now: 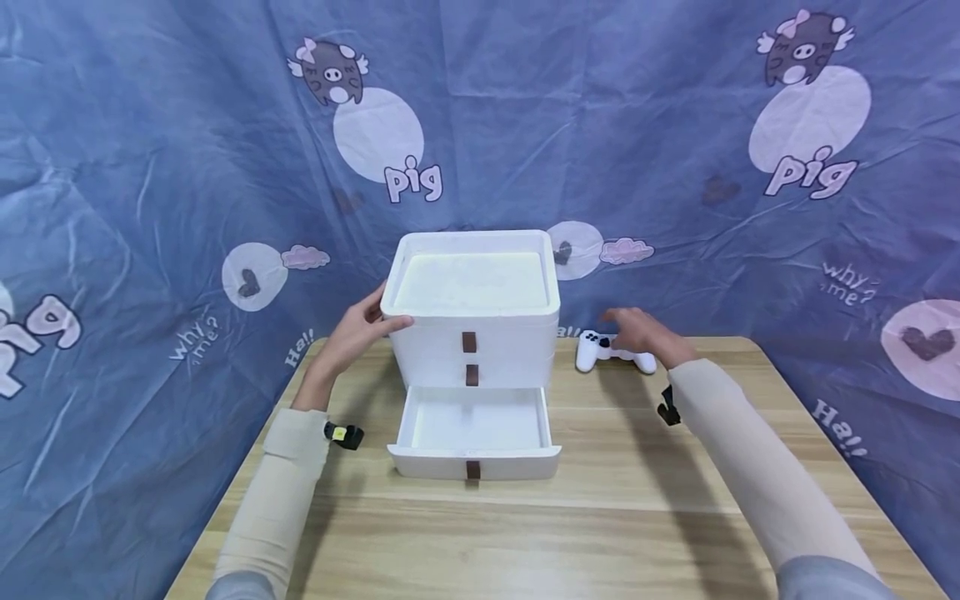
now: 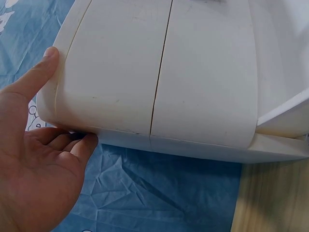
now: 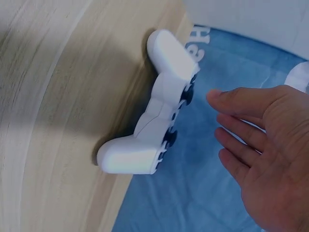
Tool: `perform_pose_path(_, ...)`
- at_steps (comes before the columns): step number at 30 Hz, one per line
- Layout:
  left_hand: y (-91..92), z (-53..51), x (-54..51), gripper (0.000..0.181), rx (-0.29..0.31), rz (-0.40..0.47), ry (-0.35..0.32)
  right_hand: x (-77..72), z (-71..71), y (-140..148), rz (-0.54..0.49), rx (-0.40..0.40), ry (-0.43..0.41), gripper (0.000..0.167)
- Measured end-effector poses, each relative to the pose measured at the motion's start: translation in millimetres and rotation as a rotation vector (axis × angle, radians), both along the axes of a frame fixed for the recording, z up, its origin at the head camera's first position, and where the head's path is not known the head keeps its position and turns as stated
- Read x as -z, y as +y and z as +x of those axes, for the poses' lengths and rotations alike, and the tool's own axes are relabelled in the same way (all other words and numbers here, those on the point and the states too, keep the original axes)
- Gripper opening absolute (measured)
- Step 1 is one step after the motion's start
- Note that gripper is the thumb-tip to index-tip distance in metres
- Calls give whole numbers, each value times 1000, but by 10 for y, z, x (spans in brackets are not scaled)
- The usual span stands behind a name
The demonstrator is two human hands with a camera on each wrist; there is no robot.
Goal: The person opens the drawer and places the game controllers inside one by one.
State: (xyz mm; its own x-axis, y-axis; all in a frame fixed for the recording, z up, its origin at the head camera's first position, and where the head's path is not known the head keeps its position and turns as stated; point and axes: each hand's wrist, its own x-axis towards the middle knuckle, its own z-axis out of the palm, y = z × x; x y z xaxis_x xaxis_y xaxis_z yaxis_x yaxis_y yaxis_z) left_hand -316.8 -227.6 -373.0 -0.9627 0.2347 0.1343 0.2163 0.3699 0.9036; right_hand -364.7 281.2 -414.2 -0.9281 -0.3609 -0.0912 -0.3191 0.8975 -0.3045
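A white three-drawer storage box stands on the table, its bottom drawer pulled out and its two upper drawers closed. My left hand holds the box's upper left corner, thumb on the front and fingers bent against the side, as the left wrist view also shows. To the right of the box, a white game controller lies at the table's back edge. Over it hovers my right hand, fingers loosely bent and apart from the controller in the right wrist view.
Small brown tabs mark the drawer fronts, and a shallow raised rim runs round the box's top. The pulled-out drawer juts toward the front of the wooden table. Blue printed cloth hangs behind and at both sides.
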Motion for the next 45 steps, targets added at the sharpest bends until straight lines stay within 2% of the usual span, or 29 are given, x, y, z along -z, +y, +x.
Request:
perform_pose_path(8,6,2,-13,94,2,-15,-1,81,-52,91,31,32,-44,67)
perform_pose_path(13,-4,-2,5,92,2,-8,-5,145,-79,95,59,48,-102,70)
perform_pose_path(18,-4,5,1,93,-3,-5,-4,265,-121,111,74,14,-88,75)
perform_pose_path(22,4,14,-17,93,-3,-2,-6,328,-90,93,94,6,-75,78)
perform_pose_path(29,1,24,-27,92,4,-3,-8,391,-20,47,182,-4,15,67)
perform_pose_path(34,-9,6,-13,91,1,-6,-2,416,1,51,162,6,-20,57)
perform_pose_path(38,-9,-13,-3,90,4,-3,5,424,8,56,128,24,-66,57)
perform_pose_path(45,-15,-12,4,91,1,-13,-1,431,27,71,159,15,-40,53)
